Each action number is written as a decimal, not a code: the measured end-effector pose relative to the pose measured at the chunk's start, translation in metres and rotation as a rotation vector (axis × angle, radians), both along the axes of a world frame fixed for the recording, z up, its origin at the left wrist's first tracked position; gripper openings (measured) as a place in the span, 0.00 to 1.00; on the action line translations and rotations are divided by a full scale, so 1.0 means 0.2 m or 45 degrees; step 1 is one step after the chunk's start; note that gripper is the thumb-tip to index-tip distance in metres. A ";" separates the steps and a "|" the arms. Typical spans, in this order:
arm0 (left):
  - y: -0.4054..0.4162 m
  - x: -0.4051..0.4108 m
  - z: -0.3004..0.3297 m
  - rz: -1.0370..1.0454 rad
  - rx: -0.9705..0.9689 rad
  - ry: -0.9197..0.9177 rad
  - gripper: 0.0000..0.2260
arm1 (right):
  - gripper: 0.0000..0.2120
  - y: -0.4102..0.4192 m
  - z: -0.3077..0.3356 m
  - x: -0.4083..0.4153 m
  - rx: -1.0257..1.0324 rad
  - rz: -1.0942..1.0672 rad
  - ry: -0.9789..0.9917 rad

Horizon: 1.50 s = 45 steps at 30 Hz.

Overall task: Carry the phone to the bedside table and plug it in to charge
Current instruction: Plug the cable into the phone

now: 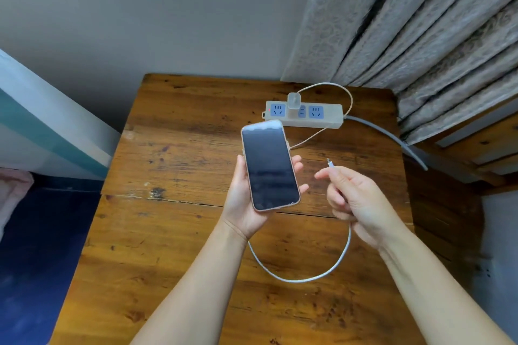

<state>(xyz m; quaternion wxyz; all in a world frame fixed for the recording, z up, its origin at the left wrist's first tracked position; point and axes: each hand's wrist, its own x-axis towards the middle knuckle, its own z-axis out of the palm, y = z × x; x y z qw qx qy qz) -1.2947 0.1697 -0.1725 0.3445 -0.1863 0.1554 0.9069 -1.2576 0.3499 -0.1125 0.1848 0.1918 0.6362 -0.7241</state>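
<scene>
A phone [269,165] with a dark screen and a pinkish case is held upright above the wooden bedside table [173,232] in my left hand [241,204]. To its right, my right hand [356,202] pinches the white charging cable [333,269] just behind its plug tip [329,162], which points up and away from the phone. The cable loops down over the table, passes behind my left hand and runs back to a white charger block [294,102] plugged into a power strip [305,114].
The power strip lies at the table's back right, its grey cord [392,134] trailing off the right edge. Patterned grey curtains [420,22] hang at the back right. A bed with dark blue cover [39,246] is to the left. A grey wall stands behind.
</scene>
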 end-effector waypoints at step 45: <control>-0.05 -0.05 0.09 0.163 -0.265 0.144 0.33 | 0.14 -0.52 -0.06 0.17 0.236 0.053 0.205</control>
